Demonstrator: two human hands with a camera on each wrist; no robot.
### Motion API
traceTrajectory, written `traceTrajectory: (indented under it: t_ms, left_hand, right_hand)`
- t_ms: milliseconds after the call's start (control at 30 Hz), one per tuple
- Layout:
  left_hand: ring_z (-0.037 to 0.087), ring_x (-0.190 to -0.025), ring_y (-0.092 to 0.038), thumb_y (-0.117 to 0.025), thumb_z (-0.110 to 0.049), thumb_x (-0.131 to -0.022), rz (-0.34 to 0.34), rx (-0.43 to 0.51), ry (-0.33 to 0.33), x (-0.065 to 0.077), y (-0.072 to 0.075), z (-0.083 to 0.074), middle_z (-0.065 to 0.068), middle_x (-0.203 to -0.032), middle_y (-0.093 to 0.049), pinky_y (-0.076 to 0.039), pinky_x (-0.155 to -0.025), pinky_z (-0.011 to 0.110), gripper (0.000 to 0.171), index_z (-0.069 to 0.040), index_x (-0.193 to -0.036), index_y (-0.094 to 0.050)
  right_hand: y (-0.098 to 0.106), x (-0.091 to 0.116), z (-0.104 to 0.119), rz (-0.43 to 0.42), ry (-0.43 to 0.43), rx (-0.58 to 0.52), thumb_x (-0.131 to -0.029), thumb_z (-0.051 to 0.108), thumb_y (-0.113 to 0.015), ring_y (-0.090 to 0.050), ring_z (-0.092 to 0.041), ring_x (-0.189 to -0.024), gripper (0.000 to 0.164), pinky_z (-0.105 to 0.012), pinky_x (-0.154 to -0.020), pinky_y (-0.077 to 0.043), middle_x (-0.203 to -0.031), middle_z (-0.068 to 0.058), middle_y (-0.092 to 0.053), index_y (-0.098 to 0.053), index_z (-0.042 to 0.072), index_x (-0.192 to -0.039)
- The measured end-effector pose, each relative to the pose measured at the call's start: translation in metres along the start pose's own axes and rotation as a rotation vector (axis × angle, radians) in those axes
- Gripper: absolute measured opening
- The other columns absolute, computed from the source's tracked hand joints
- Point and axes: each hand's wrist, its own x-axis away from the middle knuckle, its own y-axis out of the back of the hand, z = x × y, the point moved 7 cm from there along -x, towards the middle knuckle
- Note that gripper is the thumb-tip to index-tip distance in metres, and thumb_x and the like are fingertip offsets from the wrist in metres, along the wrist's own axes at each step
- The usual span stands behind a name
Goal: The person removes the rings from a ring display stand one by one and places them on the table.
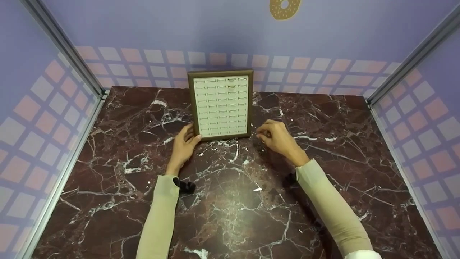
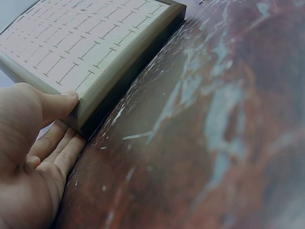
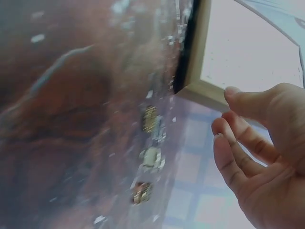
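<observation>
A wooden-framed ring display tray (image 1: 221,109) with a white slotted pad leans up near the back wall. Small ring-like pieces (image 1: 232,86) sit in its upper right slots; most other slots look bare. My left hand (image 1: 182,147) grips the lower left corner, thumb on the front of the frame (image 2: 107,76) and fingers behind. To the right of the tray, my right hand (image 1: 278,138) is in the air with fingers loosely bent. Nothing shows between its thumb and fingers in the right wrist view, where the hand (image 3: 271,157) appears beside the frame's edge.
In the right wrist view, a gold-coloured piece (image 3: 149,119), a whitish piece (image 3: 151,157) and a brownish piece (image 3: 141,193) lie blurred on the table. Dark red marble with white veins covers the tabletop (image 1: 230,201). Purple checkered walls (image 1: 312,39) enclose the back and sides.
</observation>
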Motion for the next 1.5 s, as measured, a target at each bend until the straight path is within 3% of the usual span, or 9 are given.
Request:
traceTrajectory:
  t_ms: [300, 500, 967, 1500]
  left_hand:
    - [0.042, -0.142, -0.054, -0.068, 0.001, -0.102, -0.019, 0.025, -0.010, -0.001, 0.001, 0.001, 0.029, -0.153, -0.054, -0.045, -0.126, 0.045, 0.056, 0.004, -0.155, -0.048]
    - [0.043, -0.144, -0.052, -0.067, 0.002, -0.102, -0.015, 0.038, -0.001, -0.002, 0.000, 0.001, 0.030, -0.154, -0.052, -0.044, -0.127, 0.046, 0.056, 0.005, -0.155, -0.047]
    - [0.042, -0.145, -0.051, -0.068, -0.001, -0.103, -0.012, -0.007, 0.020, -0.001, -0.001, 0.002, 0.029, -0.154, -0.053, -0.043, -0.127, 0.044, 0.057, 0.004, -0.155, -0.046]
    - [0.043, -0.144, -0.052, -0.068, 0.000, -0.102, -0.014, 0.005, 0.008, -0.001, -0.001, -0.001, 0.030, -0.153, -0.054, -0.043, -0.127, 0.045, 0.056, 0.006, -0.154, -0.047]
  right_hand:
    - [0.012, -0.028, 0.022, -0.155, 0.019, -0.004, -0.093, 0.001, -0.079, -0.067, -0.024, -0.074, 0.011, -0.028, -0.064, -0.058, -0.093, -0.014, -0.074, -0.082, -0.003, -0.103]
    - [0.019, -0.050, 0.038, -0.259, 0.061, -0.031, -0.093, 0.000, -0.078, -0.069, -0.027, -0.080, 0.013, -0.034, -0.069, -0.063, -0.098, -0.018, -0.074, -0.081, -0.005, -0.105]
    - [0.023, -0.081, 0.054, -0.367, 0.132, -0.019, -0.096, 0.000, -0.075, -0.070, -0.025, -0.080, 0.013, -0.028, -0.069, -0.062, -0.100, -0.018, -0.073, -0.079, -0.006, -0.107]
    - [0.020, -0.105, 0.054, -0.487, 0.065, -0.122, -0.096, -0.002, -0.074, -0.073, -0.025, -0.086, 0.013, -0.027, -0.073, -0.063, -0.102, -0.017, -0.073, -0.080, -0.007, -0.107]
